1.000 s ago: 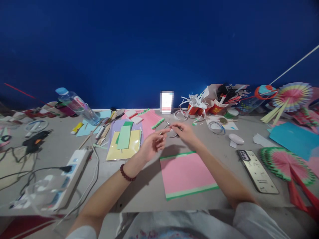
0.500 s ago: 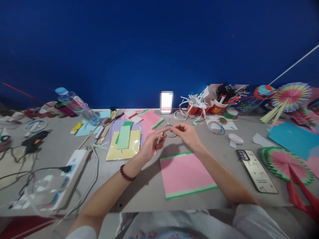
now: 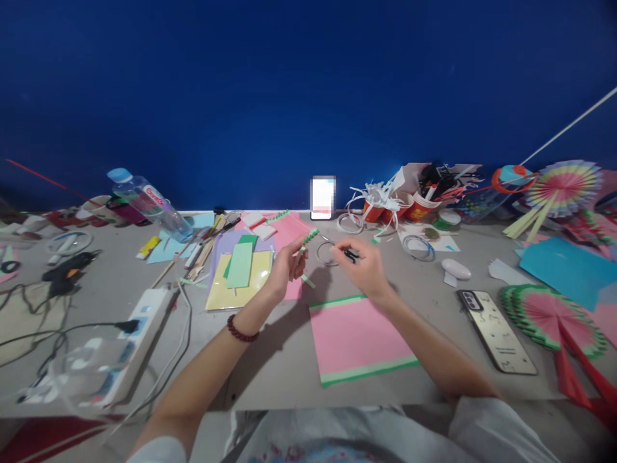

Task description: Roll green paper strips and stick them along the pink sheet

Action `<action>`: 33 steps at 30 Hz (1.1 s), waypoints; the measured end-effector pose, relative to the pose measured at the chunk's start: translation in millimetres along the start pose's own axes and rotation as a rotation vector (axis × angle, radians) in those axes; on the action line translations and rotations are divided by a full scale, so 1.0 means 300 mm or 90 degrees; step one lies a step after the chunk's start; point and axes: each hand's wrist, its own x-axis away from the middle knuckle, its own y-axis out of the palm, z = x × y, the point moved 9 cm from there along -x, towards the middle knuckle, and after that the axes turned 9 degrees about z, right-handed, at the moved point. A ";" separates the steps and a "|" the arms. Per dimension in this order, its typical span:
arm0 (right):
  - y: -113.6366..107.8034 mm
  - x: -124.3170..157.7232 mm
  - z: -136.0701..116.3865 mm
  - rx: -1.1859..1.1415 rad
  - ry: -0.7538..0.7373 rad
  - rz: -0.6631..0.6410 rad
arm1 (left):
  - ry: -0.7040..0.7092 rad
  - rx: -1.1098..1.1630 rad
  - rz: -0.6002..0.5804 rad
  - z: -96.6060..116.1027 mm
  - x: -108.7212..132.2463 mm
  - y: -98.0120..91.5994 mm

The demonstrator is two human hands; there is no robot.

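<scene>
My left hand (image 3: 285, 267) is curled, with a thin pale strip (image 3: 299, 254) between its fingers; the strip's exact kind is hard to make out. It hovers by the green-edged pleated pink paper (image 3: 294, 225). My right hand (image 3: 364, 263) is closed around the black handles of what look like small scissors (image 3: 351, 255), mostly hidden by the fingers. Beside its fingertips lies a ring of white tape or cord (image 3: 326, 253). Below the hands rests a flat pink sheet (image 3: 361, 337) with green strips along two edges.
On the left are a power strip (image 3: 137, 341), a glue gun (image 3: 72, 273) and a tilted bottle (image 3: 149, 202). Yellow paper (image 3: 241, 283) lies near my left wrist. At right are a phone (image 3: 496, 331), a folded paper fan (image 3: 554, 321) and red cups (image 3: 419, 209) of tools.
My hands were close together, fingertips nearly touching; now they are apart. The left hand drew back leftward, and the right hand closed around the black handles.
</scene>
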 end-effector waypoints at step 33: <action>0.033 0.000 -0.008 -0.103 0.035 -0.104 | 0.139 -0.027 0.068 0.062 0.049 0.014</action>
